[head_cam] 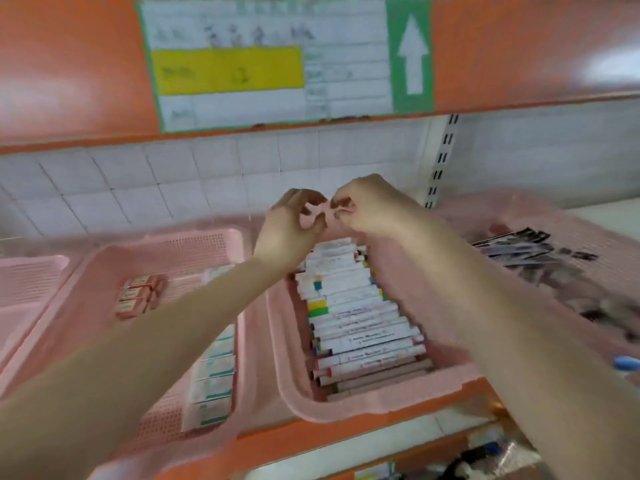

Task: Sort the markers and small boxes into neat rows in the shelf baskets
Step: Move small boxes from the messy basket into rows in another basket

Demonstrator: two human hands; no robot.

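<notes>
Middle basket point(381, 393): a pink plastic basket is seen on the orange shelf, taken here as the landmark.
Markers point(356, 313): they are stacked inside the middle basket in one tidy row, laid crosswise, white barrels with coloured caps.
Left hand point(287, 223): it is raised above the far rim of the middle basket, with fingers curled and pinching one end of a small pink piece point(317, 216).
Right hand point(370, 209): it is held just beside the left hand over the same far rim, and the other end of the pink piece is pinched by it.
Pink piece: what it is cannot be told through the blur.
Left basket point(104, 271): it is placed directly left of the middle basket; small boxes point(214, 375) in white and teal are lined along the side nearest the middle basket, and reddish boxes point(138, 296) are grouped farther left.
Right basket point(609, 258): it is set to the right of the middle basket, and dark packets point(530, 251) are heaped loosely in it.
Shelf sign point(263, 60): a white, yellow and green label with an upward arrow is fixed above the middle basket.
</notes>
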